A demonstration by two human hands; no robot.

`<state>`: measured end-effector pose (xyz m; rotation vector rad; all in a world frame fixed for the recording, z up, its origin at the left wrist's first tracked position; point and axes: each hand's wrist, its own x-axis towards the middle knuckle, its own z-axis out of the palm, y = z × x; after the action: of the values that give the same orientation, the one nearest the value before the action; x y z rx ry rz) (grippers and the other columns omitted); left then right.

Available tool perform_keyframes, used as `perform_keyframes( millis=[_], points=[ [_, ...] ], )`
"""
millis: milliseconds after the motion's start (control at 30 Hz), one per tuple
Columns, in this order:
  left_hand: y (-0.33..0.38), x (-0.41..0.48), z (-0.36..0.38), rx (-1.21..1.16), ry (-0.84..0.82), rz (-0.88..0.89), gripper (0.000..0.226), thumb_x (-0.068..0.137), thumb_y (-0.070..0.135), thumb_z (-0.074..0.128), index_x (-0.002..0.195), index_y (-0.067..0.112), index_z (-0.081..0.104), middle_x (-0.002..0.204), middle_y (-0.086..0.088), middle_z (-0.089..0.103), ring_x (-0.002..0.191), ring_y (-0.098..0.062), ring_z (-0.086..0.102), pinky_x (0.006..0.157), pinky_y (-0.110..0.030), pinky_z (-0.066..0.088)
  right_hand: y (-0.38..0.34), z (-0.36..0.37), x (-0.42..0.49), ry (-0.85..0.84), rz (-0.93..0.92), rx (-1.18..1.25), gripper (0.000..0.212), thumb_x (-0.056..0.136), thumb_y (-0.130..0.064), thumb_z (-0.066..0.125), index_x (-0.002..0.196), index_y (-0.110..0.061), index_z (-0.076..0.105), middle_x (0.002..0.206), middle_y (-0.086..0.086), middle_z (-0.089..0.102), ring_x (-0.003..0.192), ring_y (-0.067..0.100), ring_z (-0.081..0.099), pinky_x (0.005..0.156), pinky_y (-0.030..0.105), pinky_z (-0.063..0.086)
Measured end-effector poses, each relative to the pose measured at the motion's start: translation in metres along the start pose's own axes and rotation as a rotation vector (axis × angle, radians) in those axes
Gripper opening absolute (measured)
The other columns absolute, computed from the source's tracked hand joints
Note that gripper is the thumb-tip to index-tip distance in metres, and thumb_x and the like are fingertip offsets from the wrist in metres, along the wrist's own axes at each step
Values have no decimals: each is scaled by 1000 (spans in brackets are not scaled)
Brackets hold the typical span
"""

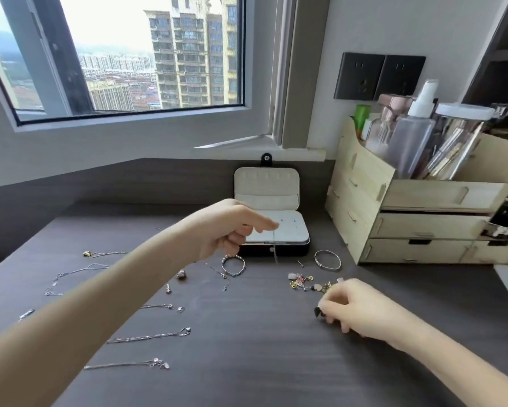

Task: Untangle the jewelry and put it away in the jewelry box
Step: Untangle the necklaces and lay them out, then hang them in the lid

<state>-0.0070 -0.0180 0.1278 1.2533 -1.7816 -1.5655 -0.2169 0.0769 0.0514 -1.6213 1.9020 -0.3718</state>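
Note:
The open jewelry box (pixel 294 230), black outside and cream inside, stands at the back of the dark desk with its lid upright. My left hand (pixel 232 227) hovers over the box's front left corner, index finger stretched toward the tray, other fingers curled; I cannot see anything in it. My right hand (pixel 347 306) rests on the desk to the right and pinches a small dark piece (pixel 318 312) beside a tangled heap of small charms (pixel 305 282). Several silver chains lie spread on the left, one of them a chain with a pendant (pixel 153 336). A beaded bracelet (pixel 233 265) lies before the box.
A silver bangle (pixel 327 259) lies right of the box. A wooden desk organiser (pixel 423 207) with drawers, bottles and a jar fills the right side. The window and wall close off the back. Small loose charms (pixel 181 274) lie mid-desk.

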Motion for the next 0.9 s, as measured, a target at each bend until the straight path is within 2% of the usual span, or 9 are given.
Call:
perform_keyframes(
  millis=[67, 133, 267, 367, 467, 533, 667, 767, 900],
  points=[
    [7, 1, 2, 120, -24, -1, 32, 80, 9, 66, 54, 17, 48, 58, 0, 23, 53, -15, 18, 47, -24, 12, -11, -3, 1, 164, -152, -173, 17, 90, -30, 53, 92, -24, 69, 88, -15, 67, 80, 1, 60, 69, 16, 45],
    [15, 3, 7, 198, -43, -4, 18, 80, 3, 59, 70, 12, 46, 56, -1, 32, 50, -15, 24, 44, -22, 14, -29, -7, 2, 231, -256, 37, 17, 90, -26, 56, 103, -24, 68, 97, -16, 67, 91, -3, 60, 81, 14, 46],
    [29, 6, 15, 215, -61, -29, 5, 80, 12, 51, 80, 8, 54, 50, -2, 51, 50, -18, 41, 48, -24, 26, -63, -20, 12, -18, -376, 576, 23, 83, -7, 62, 105, -13, 68, 105, -1, 71, 104, 11, 63, 97, 26, 48],
    [40, 8, 16, 280, -29, 24, 17, 86, 20, 46, 76, 11, 55, 55, -5, 59, 51, -19, 46, 49, -24, 31, -80, -30, 20, -225, -416, 820, 19, 70, -1, 60, 87, -4, 68, 82, 3, 70, 83, 19, 66, 86, 28, 53],
    [55, 3, 17, 420, 49, 115, 23, 93, 27, 39, 84, 11, 53, 58, -9, 57, 42, -16, 43, 39, -17, 28, -92, -37, 30, -60, -332, 581, 14, 79, -5, 64, 73, -16, 68, 67, -9, 61, 67, 10, 51, 67, 21, 46],
    [62, 3, 15, 497, 111, 196, 29, 95, 34, 38, 88, 11, 54, 56, -6, 56, 41, -15, 43, 38, -17, 28, -97, -43, 35, 21, -315, 512, 11, 72, -14, 68, 64, -20, 69, 70, -8, 61, 71, 10, 50, 67, 23, 41],
    [76, 4, 8, 546, 176, 339, 40, 96, 50, 34, 99, 16, 54, 62, -4, 58, 48, -15, 50, 42, -19, 34, -105, -63, 37, -170, -412, 752, 11, 78, -2, 63, 69, -8, 65, 73, 8, 63, 72, 19, 61, 79, 33, 52],
    [85, 7, 1, 514, 207, 394, 46, 94, 55, 32, 111, 18, 53, 71, -5, 58, 55, -15, 52, 46, -22, 38, -116, -78, 36, -251, -407, 799, 11, 76, -11, 62, 66, -11, 64, 55, 2, 50, 51, 16, 49, 56, 28, 51],
    [89, 13, -10, 375, 184, 445, 50, 95, 56, 31, 113, 15, 52, 73, -10, 58, 60, -19, 55, 49, -25, 37, -128, -91, 42, -123, -436, 652, 23, 90, -24, 58, 74, -8, 60, 45, -3, 31, 40, 11, 30, 40, 20, 36]
  ],
)
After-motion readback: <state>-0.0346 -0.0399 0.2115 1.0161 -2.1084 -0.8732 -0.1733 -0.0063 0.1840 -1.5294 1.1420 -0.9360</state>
